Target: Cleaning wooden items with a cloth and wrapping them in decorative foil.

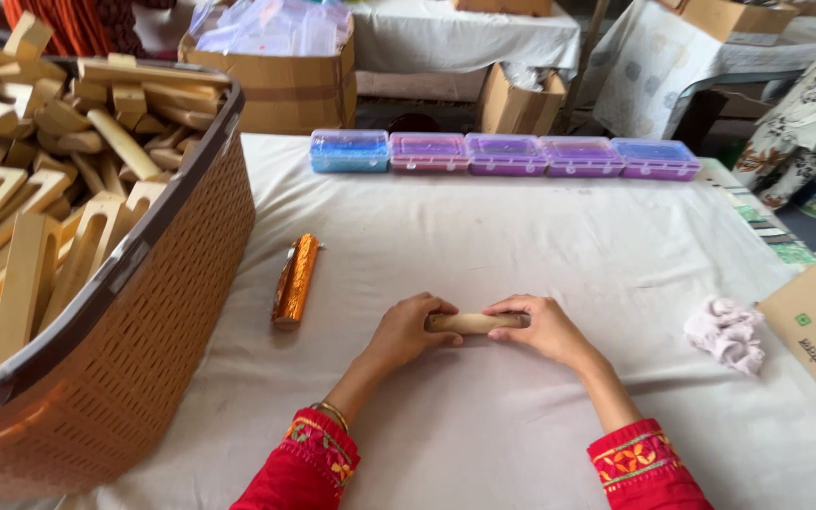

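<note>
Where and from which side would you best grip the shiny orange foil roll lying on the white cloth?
Probably around the middle of the orange foil roll, from above, fingers on its two long sides. It lies flat, running towards and away from the person, with bare cloth on both sides. The left hand, now holding a wooden stick together with the right hand, is the nearer one.
</note>
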